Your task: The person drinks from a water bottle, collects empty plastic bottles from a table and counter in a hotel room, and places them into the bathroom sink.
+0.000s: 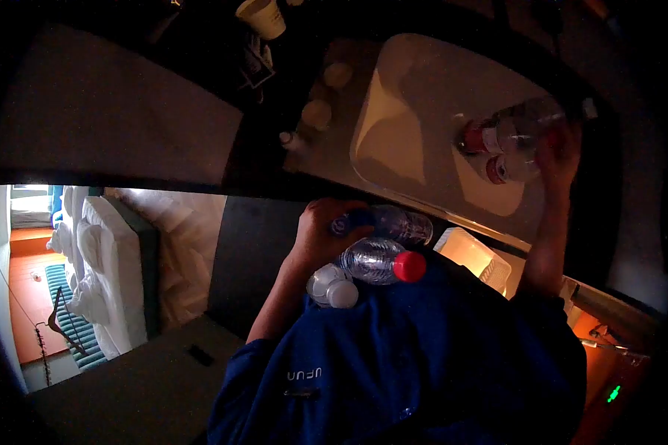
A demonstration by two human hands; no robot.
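My left hand (328, 228) is closed around a clear plastic bottle (404, 222) with a dark blue end, held near my chest. Beside it, a clear bottle with a red cap (378, 261) and a bottle with a white cap (332, 286) rest against my blue top. My right hand (559, 153) reaches over a white basin (393, 81), its fingers curled at a large clear bottle (523, 133). Dim light blurs that grip. Next to this bottle in the basin are a red-labelled item (480, 139) and a small red-and-white item (496, 169).
Round pale objects (317, 115) and a small white-capped bottle (289, 139) stand left of the basin. Farther back is a paper cup (262, 18). A lit white bin (473, 256) is below the counter edge. At left, a bed (119, 259) shows through an opening.
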